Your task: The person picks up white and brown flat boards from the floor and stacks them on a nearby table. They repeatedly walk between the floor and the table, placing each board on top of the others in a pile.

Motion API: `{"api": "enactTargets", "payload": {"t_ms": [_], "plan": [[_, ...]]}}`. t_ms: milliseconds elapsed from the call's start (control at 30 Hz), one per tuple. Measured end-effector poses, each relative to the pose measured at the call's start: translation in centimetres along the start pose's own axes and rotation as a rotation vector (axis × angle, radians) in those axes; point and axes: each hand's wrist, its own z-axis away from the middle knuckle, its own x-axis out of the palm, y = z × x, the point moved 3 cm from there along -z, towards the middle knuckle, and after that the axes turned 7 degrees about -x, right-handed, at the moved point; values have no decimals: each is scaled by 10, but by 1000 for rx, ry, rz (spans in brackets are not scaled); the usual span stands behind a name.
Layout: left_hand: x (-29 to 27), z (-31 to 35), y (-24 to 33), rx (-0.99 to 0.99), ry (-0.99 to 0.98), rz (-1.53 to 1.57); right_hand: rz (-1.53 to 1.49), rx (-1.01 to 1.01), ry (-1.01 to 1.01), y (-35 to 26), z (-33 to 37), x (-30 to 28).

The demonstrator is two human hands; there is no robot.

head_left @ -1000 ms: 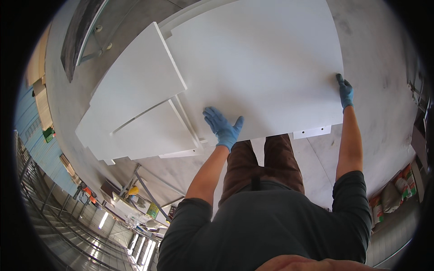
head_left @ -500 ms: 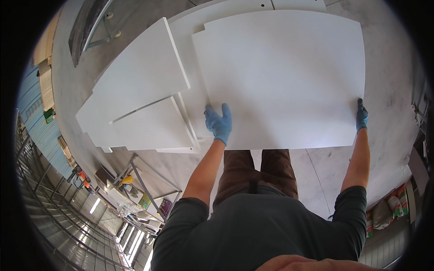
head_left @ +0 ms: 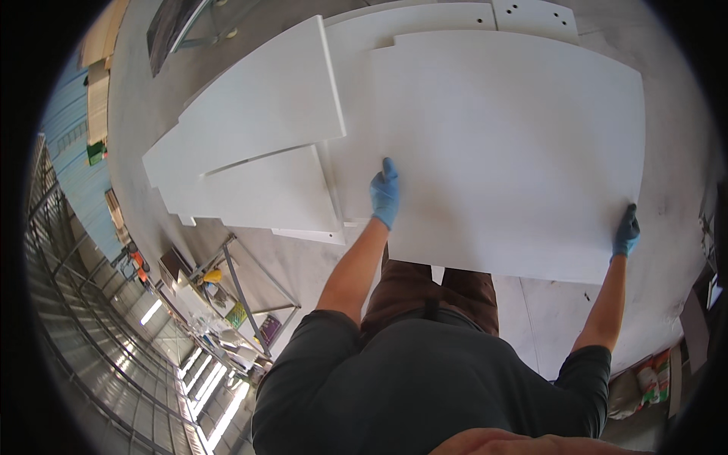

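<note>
A large white rectangular panel (head_left: 516,144) is held out in front of me, tilted over the floor. My left hand (head_left: 385,194), in a blue glove, grips the panel's left edge. My right hand (head_left: 626,230), also blue-gloved, holds its lower right corner. Both arms are stretched forward. Under and behind the panel lie other white boards (head_left: 262,152), stacked flat and partly overlapping, one with small drilled holes (head_left: 531,14) at the far end.
The grey concrete floor (head_left: 144,91) spreads around the boards. A metal-framed trolley (head_left: 243,296) with small coloured items stands at lower left. Shelving and metal racks (head_left: 83,303) run along the left. Bags and clutter (head_left: 644,375) sit at lower right.
The big panel has shifted forward and to the right over the stack, and both hands have slid with it. My left hand went from flat on its face to gripping its left edge.
</note>
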Motion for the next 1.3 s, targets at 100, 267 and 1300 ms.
{"api": "enactTargets", "payload": {"t_ms": [100,267,1300], "plan": [[-3,21,0,-24,124,-26,4,-75,33,1,23,-25],[-42,50,4,22,194,14,-64,-98,175,8,67,-52],[-537,-378,-173,-9,480,-33,-194,-49,-331,-432,492,317]]}}
